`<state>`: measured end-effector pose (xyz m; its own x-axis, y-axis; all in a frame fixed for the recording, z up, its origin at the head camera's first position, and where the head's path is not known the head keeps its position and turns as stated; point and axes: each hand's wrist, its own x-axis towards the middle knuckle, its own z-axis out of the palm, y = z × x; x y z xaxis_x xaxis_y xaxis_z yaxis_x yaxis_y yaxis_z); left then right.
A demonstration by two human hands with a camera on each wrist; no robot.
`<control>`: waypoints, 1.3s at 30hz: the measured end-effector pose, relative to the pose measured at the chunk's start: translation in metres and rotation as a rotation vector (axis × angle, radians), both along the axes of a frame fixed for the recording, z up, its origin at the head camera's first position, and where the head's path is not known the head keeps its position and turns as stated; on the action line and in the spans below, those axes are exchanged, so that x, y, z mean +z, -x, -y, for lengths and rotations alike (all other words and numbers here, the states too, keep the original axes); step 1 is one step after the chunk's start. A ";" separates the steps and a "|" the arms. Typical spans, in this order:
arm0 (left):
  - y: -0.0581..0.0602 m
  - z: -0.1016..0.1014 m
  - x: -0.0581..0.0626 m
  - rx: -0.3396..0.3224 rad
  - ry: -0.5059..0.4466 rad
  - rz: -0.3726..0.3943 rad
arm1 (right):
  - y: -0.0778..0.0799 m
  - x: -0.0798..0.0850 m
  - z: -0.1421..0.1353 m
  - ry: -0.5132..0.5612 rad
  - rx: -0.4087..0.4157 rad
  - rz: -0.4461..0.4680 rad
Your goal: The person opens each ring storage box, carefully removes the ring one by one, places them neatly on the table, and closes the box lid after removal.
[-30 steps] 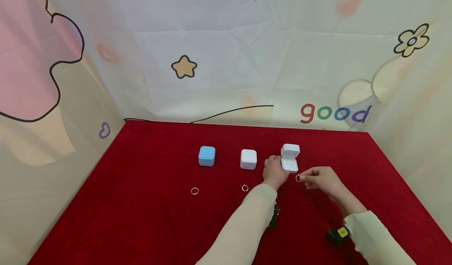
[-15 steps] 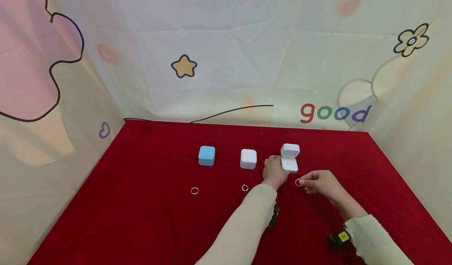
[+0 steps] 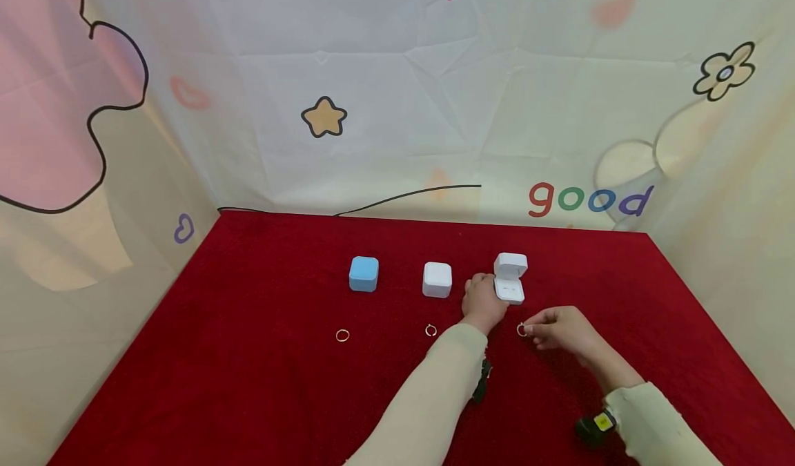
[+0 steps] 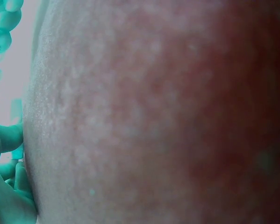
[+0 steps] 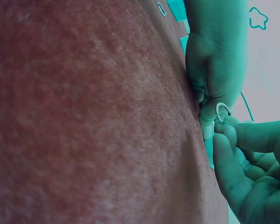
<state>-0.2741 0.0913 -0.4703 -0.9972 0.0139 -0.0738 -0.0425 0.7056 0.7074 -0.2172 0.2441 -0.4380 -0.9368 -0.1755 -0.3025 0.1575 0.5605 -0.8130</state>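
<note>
My left hand (image 3: 483, 300) grips the side of an open white ring box (image 3: 509, 292), whose lid stands up at the back. In the right wrist view, the left hand (image 5: 217, 60) reaches down to the box, which it largely hides. My right hand (image 3: 562, 329) pinches a small ring (image 3: 518, 331) between thumb and fingertips, in front of the box and to its right. Up close, the ring (image 5: 218, 110) shows a beaded, stone-like band, upright above the fingertips. Red cloth fills most of both wrist views; my left fingers (image 4: 9, 137) show at the edge of the left one.
Left of the open box stand a closed white ring box (image 3: 437, 280) and a closed light blue one (image 3: 364, 275). An open-ended ring (image 3: 426, 331) and a plain gold-coloured ring (image 3: 337, 336) lie on the red cloth (image 3: 248, 383). A printed curtain (image 3: 397, 128) hangs behind.
My right hand has drawn the ring slightly toward me and left, away from the open box. The left hand and box have stayed in place.
</note>
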 end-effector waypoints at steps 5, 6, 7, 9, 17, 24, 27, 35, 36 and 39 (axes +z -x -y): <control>-0.001 0.000 0.002 0.000 -0.004 0.001 | -0.001 -0.002 0.001 0.000 -0.004 0.020; 0.000 0.000 0.002 0.001 0.000 0.001 | -0.002 -0.002 0.001 0.000 -0.004 0.021; 0.000 0.000 0.002 0.003 0.001 0.002 | -0.002 -0.003 0.001 -0.001 -0.002 0.022; 0.000 0.000 0.001 0.005 0.003 0.004 | -0.003 -0.003 0.002 -0.006 0.002 0.026; 0.001 0.000 0.000 0.006 0.005 0.001 | -0.004 -0.004 0.001 -0.017 0.025 0.023; 0.000 0.000 -0.002 -0.001 -0.011 -0.005 | -0.003 -0.006 -0.001 -0.015 0.024 0.023; 0.000 0.001 -0.003 -0.003 -0.020 -0.012 | -0.003 -0.008 -0.002 -0.010 0.032 0.026; 0.000 0.002 -0.001 -0.008 -0.029 -0.031 | -0.003 -0.009 -0.001 -0.015 0.027 0.028; -0.001 0.003 -0.001 -0.011 -0.026 -0.033 | -0.003 -0.009 0.000 -0.020 0.027 0.028; -0.002 0.004 0.001 -0.013 -0.013 -0.035 | -0.003 -0.009 0.001 -0.025 0.022 0.031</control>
